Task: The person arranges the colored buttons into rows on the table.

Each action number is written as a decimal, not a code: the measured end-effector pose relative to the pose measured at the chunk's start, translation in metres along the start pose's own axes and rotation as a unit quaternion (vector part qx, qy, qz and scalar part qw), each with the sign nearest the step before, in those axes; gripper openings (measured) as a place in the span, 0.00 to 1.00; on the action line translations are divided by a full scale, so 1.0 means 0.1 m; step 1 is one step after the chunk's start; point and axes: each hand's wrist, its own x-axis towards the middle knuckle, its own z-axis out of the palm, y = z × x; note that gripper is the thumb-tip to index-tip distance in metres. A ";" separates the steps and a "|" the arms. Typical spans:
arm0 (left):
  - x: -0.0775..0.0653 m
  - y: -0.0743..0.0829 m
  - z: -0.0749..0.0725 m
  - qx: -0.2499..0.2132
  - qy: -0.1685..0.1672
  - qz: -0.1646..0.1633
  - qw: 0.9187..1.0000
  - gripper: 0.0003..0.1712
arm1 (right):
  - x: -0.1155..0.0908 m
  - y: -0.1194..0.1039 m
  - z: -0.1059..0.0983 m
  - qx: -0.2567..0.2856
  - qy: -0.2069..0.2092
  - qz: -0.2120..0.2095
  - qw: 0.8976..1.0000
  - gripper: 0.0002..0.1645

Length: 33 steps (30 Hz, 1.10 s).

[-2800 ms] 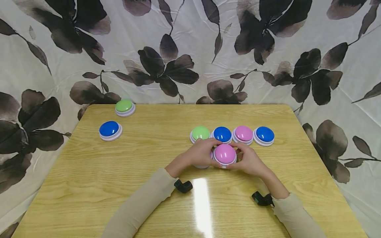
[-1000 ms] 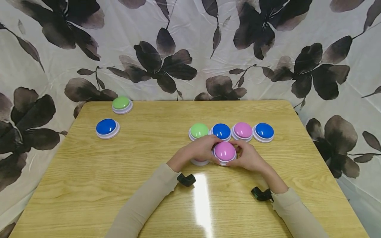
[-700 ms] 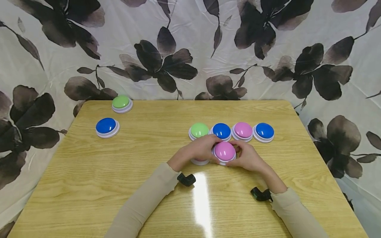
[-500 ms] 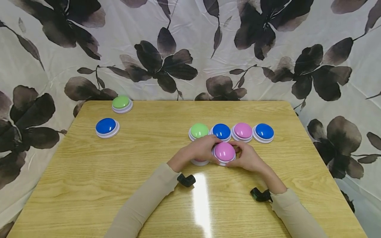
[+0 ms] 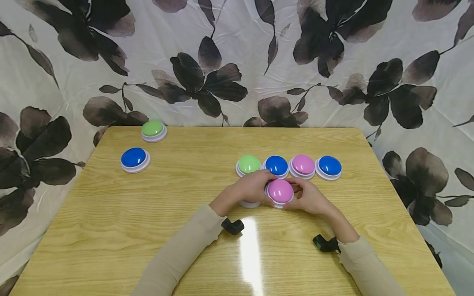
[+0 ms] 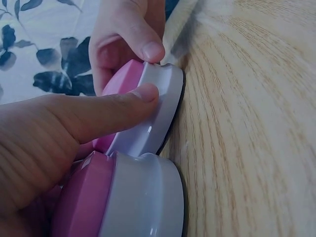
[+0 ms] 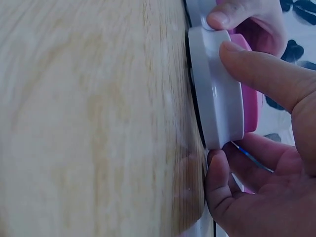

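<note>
A pink push button (image 5: 280, 191) with a white round base stands on the table in front of the back row, between both hands. My left hand (image 5: 255, 187) grips its left side, thumb on the white rim in the left wrist view. From the right, my right hand (image 5: 309, 198) holds the same base, its thumb (image 7: 247, 61) on the rim and curled fingertips at the far side. Another pink button (image 6: 84, 197) sits right beside it on the left, mostly covered by my left hand in the head view.
Behind the hands runs a row: a green button (image 5: 249, 164), a blue button (image 5: 276, 165), a pink button (image 5: 303, 164) and a blue button (image 5: 329, 165). Farther left stand a blue button (image 5: 134, 158) and a green button (image 5: 152, 128) near the wooden table's (image 5: 166, 246) back edge.
The head view shifts slightly. Both hands stay around the front pink button, which keeps its place before the row.
</note>
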 end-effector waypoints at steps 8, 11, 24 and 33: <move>-0.01 -0.02 0.01 -0.009 -0.001 -0.012 1.000 0.45 | 0.02 0.01 0.01 0.018 -0.012 0.010 1.000 0.48; -0.02 -0.02 0.00 -0.016 0.003 -0.023 1.000 0.46 | 0.02 0.00 0.01 0.017 -0.011 0.007 1.000 0.48; -0.07 -0.02 -0.11 -0.054 0.012 -0.010 0.998 0.45 | -0.03 0.03 0.02 0.024 -0.008 -0.007 1.000 0.50; -0.38 -0.21 -0.51 -0.163 0.049 0.017 0.985 0.35 | -0.14 -0.30 -0.15 -0.018 -0.008 0.012 1.000 0.43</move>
